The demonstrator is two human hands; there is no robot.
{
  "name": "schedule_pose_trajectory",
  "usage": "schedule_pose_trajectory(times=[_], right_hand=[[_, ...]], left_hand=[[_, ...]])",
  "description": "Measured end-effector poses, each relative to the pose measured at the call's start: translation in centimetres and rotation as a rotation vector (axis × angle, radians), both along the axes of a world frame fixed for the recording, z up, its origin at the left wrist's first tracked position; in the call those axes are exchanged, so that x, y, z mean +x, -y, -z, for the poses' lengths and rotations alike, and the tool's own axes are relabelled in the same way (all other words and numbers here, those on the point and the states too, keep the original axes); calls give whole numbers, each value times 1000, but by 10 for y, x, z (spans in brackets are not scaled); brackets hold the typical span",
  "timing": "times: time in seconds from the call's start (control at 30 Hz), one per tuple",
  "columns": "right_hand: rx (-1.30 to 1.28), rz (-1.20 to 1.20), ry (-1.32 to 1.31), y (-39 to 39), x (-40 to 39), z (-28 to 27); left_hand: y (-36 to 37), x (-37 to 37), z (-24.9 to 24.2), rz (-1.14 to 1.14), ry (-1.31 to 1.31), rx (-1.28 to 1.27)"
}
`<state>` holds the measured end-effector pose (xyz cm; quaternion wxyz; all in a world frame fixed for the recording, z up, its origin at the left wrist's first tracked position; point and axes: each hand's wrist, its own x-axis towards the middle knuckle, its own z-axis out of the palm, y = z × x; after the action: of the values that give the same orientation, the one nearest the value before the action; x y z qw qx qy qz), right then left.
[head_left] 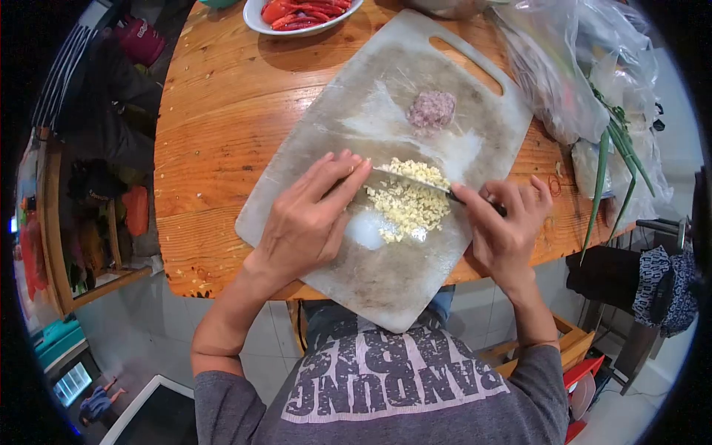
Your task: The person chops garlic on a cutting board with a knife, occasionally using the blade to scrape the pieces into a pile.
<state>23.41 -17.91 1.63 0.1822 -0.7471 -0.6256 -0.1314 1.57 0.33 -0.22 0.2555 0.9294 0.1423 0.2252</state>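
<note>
A kitchen knife (pixel 410 178) lies across a pile of finely chopped garlic (pixel 412 213) on a worn white cutting board (pixel 311 159). My right hand (pixel 508 222) is closed around its dark handle, with some fingers lifted off. At the other end, the fingertips of my left hand (pixel 308 215) press together at the blade's tip. Garlic bits spread on both sides of the blade. Further up the board sits a small lump of pinkish minced meat (pixel 432 109), apart from the garlic.
The board rests on a wooden table (pixel 215 148) and overhangs its near edge. A white bowl of red chillies (pixel 304 16) stands at the back. Plastic bags (pixel 556 74) and green onions (pixel 619 148) lie at the right, with a red rubber band (pixel 554 185) nearby.
</note>
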Motion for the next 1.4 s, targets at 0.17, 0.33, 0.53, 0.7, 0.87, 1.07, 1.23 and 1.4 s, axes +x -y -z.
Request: schedule_pose_trajectory(times=[0.17, 0.33, 0.53, 0.7, 0.87, 1.07, 1.23, 1.4], right_hand=[[56, -41, 101, -3, 13, -16], [92, -69, -5, -16, 23, 5], [44, -45, -144, 1, 14, 13], [137, -41, 13, 14, 3, 7], [56, -8, 44, 16, -12, 8], [10, -8, -24, 15, -16, 10], [21, -68, -70, 15, -24, -3], [-26, -135, -66, 21, -34, -25]], left_hand=[[-2, 3, -3, 24, 38, 21], [1, 13, 3, 37, 56, 13], [3, 4, -1, 71, 24, -4], [6, 1, -4, 101, 52, 22], [7, -5, 0, 74, -9, 28], [7, -7, -4, 59, -48, -35], [6, -8, -4, 63, -51, -66], [6, -9, -2, 50, -41, -77]])
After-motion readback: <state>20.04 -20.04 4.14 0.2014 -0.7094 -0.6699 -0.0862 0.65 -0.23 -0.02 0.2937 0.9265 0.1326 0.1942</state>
